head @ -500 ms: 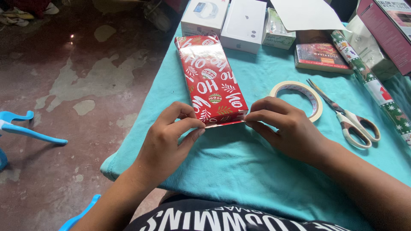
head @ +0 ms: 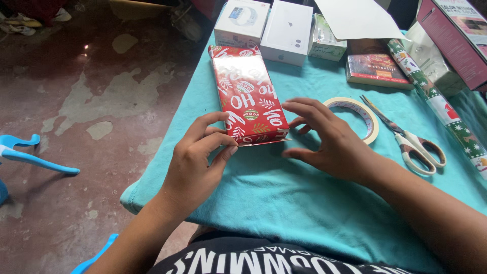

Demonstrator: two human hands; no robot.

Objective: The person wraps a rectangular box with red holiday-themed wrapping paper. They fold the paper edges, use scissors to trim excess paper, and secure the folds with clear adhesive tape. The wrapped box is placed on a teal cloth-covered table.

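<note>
A long box wrapped in glossy red festive paper (head: 246, 94) lies lengthwise on the teal cloth (head: 284, 203). My left hand (head: 195, 160) pinches the loose paper flap at the box's near end between thumb and fingers. My right hand (head: 329, 142) hovers just right of that end with its fingers spread, holding nothing and clear of the paper. A roll of tape (head: 357, 116) lies flat behind my right hand, and scissors (head: 411, 139) with white handles rest to its right.
Two white boxes (head: 264, 25), a small green box (head: 327, 43), a book (head: 378, 68), a sheet of white paper (head: 355, 18) and a roll of green patterned wrap (head: 439, 109) line the far and right sides. Blue plastic furniture (head: 30, 155) stands on the stained floor at left.
My right hand has let go of the box's near end and lifted off to the right, fingers spreading. My left hand still pinches the flap.
</note>
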